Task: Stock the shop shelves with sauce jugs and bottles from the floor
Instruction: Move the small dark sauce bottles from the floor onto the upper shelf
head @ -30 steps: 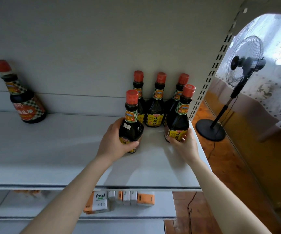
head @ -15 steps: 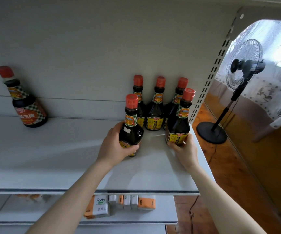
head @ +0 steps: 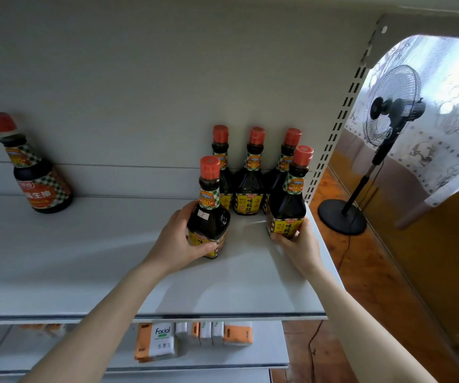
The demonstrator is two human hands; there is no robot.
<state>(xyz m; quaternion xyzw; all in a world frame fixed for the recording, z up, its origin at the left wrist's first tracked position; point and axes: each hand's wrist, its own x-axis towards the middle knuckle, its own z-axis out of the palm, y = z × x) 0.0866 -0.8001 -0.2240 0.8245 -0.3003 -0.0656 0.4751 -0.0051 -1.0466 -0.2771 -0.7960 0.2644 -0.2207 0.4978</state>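
Two dark sauce bottles with red caps and yellow labels stand on the white shelf [head: 236, 286]. My left hand [head: 180, 239] grips the base of the left front bottle [head: 209, 208]. My right hand [head: 298, 246] holds the base of the right front bottle [head: 289, 197] near the shelf's right end. Behind them a row of three matching bottles [head: 249, 183] stands against the back panel. A larger sauce bottle [head: 33, 170] with an orange checked label stands alone at the far left.
The slotted upright post [head: 333, 139] bounds the shelf on the right. On the lower shelf lie several tissue packs [head: 162, 341]. A black pedestal fan [head: 380, 134] stands on the wooden floor to the right, its cable trailing along the floor.
Both hands have kept hold of the front bottles. The bottles sit slightly closer to the back row than a second ago; the camera view has tilted a little.
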